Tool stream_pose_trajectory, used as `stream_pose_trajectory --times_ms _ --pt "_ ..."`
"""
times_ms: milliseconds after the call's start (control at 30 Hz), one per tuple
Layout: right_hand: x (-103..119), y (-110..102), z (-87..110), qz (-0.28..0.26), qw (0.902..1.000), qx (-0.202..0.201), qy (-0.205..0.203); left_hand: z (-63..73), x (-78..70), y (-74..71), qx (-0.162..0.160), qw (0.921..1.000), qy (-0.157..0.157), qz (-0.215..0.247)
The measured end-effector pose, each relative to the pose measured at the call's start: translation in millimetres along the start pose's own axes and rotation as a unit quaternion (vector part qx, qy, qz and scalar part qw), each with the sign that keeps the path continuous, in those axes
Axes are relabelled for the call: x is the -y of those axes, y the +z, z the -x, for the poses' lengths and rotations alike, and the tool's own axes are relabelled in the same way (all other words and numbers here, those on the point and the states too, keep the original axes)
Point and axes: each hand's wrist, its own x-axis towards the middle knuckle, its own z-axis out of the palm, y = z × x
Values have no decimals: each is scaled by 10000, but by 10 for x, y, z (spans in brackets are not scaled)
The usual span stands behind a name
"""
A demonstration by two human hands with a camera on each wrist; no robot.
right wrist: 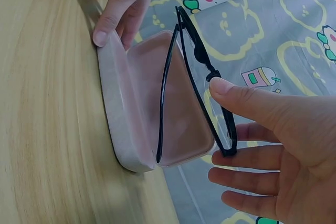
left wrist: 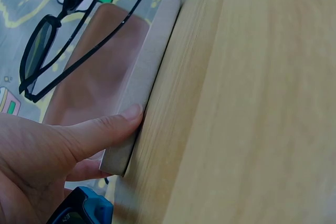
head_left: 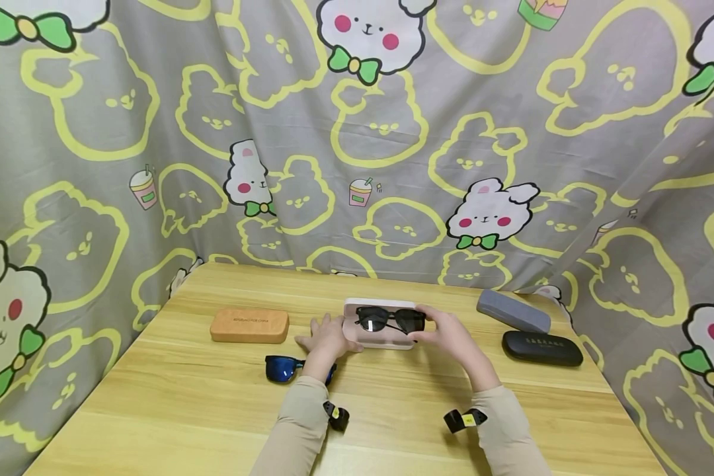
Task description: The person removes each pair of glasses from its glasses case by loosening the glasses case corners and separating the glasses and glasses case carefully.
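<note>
An open glasses case, pale outside and pink inside, stands on the table. My left hand grips its left end, with the thumb over the front wall. Black sunglasses with dark lenses hang above the case, their temples folded in. My right hand pinches them at one end, thumb on the frame in the right wrist view, the other fingers behind. One temple reaches down over the case's pink lining. Blue-lensed sunglasses lie on the table near my left wrist, partly hidden by the forearm.
On the wooden table, an orange glasses case sits to the left. A grey-blue case and a black case lie at the right. A patterned curtain hangs behind and along both sides.
</note>
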Motion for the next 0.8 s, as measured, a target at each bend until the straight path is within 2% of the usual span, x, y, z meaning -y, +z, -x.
stream_pose_trajectory --times_ms 333,800 --pt "39 -12 -13 191 9997 -27 -129 -3 -6 -8 88 9999 -62 6" --pt "78 -112 75 352 9985 -215 -374 17 -11 -15 21 10000 -23 3"
